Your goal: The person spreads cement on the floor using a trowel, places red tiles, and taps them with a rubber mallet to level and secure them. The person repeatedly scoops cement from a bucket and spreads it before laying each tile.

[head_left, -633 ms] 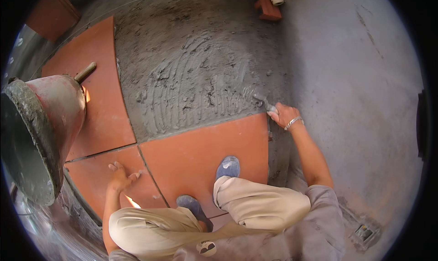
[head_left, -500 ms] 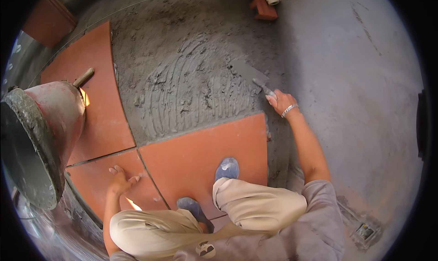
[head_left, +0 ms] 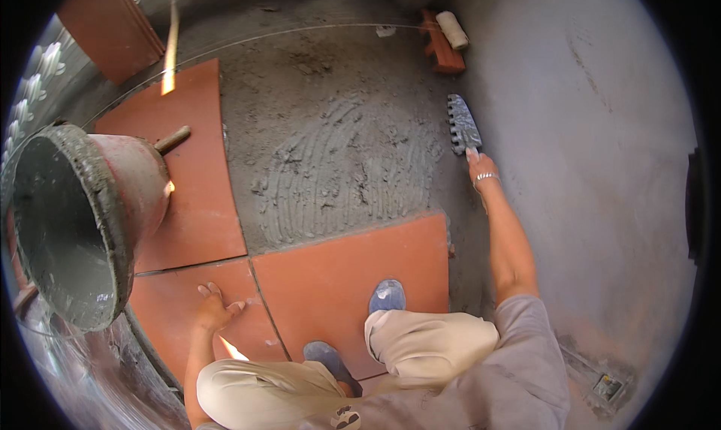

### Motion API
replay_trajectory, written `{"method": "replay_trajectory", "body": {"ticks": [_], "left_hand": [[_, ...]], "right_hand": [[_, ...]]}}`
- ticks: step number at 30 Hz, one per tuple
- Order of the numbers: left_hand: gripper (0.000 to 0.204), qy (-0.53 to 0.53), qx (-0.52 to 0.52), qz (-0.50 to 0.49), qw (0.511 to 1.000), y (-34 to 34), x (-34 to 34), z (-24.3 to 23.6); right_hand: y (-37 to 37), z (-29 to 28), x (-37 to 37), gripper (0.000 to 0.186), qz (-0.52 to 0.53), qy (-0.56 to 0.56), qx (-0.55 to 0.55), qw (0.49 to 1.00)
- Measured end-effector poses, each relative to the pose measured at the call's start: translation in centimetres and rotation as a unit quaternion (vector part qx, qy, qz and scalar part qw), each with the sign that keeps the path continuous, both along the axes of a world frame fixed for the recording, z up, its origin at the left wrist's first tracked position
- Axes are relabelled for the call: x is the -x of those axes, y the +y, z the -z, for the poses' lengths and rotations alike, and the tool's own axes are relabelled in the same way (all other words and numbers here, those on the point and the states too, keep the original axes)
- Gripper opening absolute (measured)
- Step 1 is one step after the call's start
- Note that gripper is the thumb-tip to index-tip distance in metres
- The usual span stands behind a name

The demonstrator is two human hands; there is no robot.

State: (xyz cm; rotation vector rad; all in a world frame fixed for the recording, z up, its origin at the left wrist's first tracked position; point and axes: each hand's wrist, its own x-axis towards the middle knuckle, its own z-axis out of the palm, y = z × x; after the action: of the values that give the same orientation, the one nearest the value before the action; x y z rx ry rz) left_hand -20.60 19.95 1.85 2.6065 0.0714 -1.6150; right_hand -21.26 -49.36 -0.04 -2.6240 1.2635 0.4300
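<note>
My right hand grips a notched trowel, raised beside the wall at the right end of the combed grey mortar. My left hand rests with fingers spread on a terracotta tile. My feet, in grey-blue shoes, are on the tiles. To the left, a large cement-crusted bucket stands over the tiles, with a wooden handle sticking out beside it.
A bare grey wall runs along the right. A taut string crosses the far floor. At the back are red bricks with a spool. Spare tiles stand upright at the back left. A socket box sits low right.
My right hand with the trowel has moved from the combed mortar up and toward the wall, the trowel's teeth now showing. The view has shifted slightly. My left hand stays on the tile.
</note>
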Motion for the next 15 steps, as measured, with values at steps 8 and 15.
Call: {"method": "replay_trajectory", "body": {"ticks": [8,15], "left_hand": [[0.106,-0.023,0.049,-0.078,0.996,1.0,0.3,-0.5],[0.083,-0.215,0.198,-0.404,0.867,9.0,1.9,-2.9]], "right_hand": [[11.8,-4.0,-5.9,0.05,-0.174,-0.272,0.043,0.945],[14.8,0.0,-10.6,0.048,-0.188,-0.021,-0.05,0.981]]}}
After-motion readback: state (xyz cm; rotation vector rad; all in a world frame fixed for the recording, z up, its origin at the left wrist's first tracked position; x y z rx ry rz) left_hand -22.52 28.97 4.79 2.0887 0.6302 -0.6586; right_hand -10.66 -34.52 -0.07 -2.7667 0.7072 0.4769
